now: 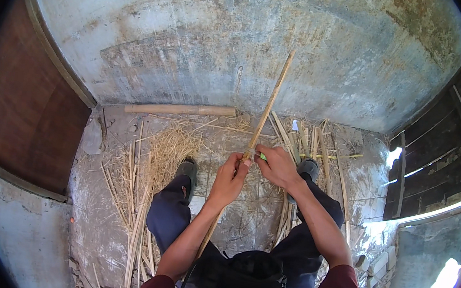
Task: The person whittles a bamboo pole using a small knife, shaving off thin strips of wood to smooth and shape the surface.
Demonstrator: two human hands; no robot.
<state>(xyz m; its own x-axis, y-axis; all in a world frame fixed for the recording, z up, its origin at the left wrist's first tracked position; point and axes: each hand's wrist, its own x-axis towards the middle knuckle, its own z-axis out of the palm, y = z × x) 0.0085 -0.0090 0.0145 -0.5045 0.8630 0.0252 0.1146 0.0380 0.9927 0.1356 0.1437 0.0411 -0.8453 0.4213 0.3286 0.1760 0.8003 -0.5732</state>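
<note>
A long, narrow bamboo strip [273, 95] slants from my lap up toward the wall, its far end raised in the air. My left hand [228, 181] is closed round it near the middle, thumb on top. Just beyond, my right hand [279, 168] is closed on a small tool with a bright green handle [263, 156] and meets the strip beside the left fingertips. The tool's working end is mostly hidden by the fingers, so its exact kind does not show.
Pale shavings [173, 148] lie heaped left of my left shoe [186, 170]. Split bamboo strips [138, 229] lie on the left, more strips [326, 159] around my right shoe [308, 169]. A thick bamboo pole [181, 110] rests along the wall [196, 41]. Dark wooden slats [434, 158] stand right.
</note>
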